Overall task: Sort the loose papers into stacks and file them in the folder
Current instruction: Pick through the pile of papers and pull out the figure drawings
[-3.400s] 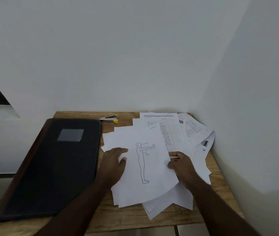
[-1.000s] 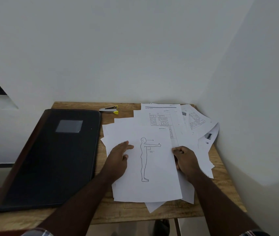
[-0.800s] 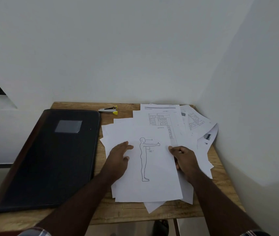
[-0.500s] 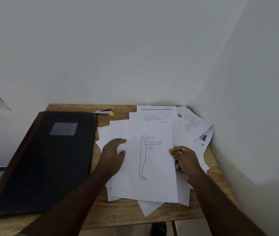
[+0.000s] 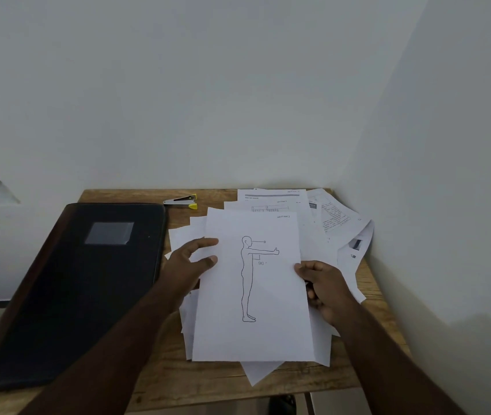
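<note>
Fingers [image 5: 208, 260] of both hands pinch the side edges of the white sheet with a drawn standing figure [image 5: 253, 295], lifting it off the loose white papers [image 5: 322, 235] at the desk's [image 5: 202, 381] right edge, probably for sorting; the closed black folder [image 5: 73, 289] lies on the left side.

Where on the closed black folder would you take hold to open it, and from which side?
Take the folder at its long right edge, beside the papers, reaching in from the right. It lies flat and closed; that rounded edge sits bare on the table, away from the overhanging left side.
</note>
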